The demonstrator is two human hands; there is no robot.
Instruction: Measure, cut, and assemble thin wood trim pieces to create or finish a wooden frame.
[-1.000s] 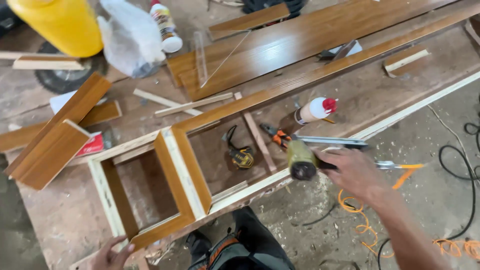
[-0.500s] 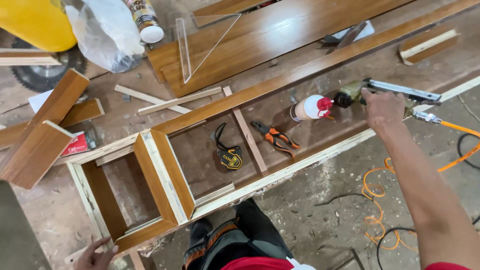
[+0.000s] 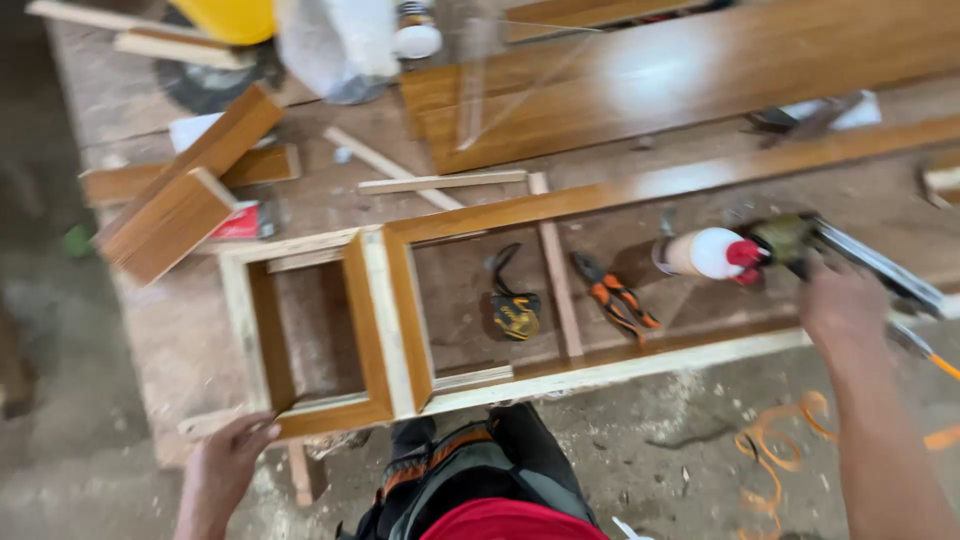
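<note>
A: Status, left to right?

B: Left hand rests on the near left corner of the wooden frame, fingers curled over the edge, pressing rather than clamping. Nothing else in it.

A: Frame condition?

B: Lies flat on the tabletop. Left end looks built: 1 closed box section with a doubled upright. From there 2 long rails run right, with 1 thin loose slat lying across between them. My read: left end assembled, long span open, right end out of view.

A: What's inside the frame?

B: Tape measure, yellow and black, on the tabletop between the rails. Just right of the slat, orange-handled pliers. Further right, a white glue bottle with red cap, on its side.

A: Right hand?

B: Right hand is at a power tool with a long metal body, just right of the bottle cap. Blurred; fingers appear wrapped round the grip, but I cannot tell if it is fully closed on it.

A: Anything else?

B: Loose offcut blocks at far left, wide brown boards along the back, orange cord on the floor at right.

A: Progress call?

B: Partway. Box end joined, cross pieces along the span not yet fixed, judging by the loose slat.
</note>
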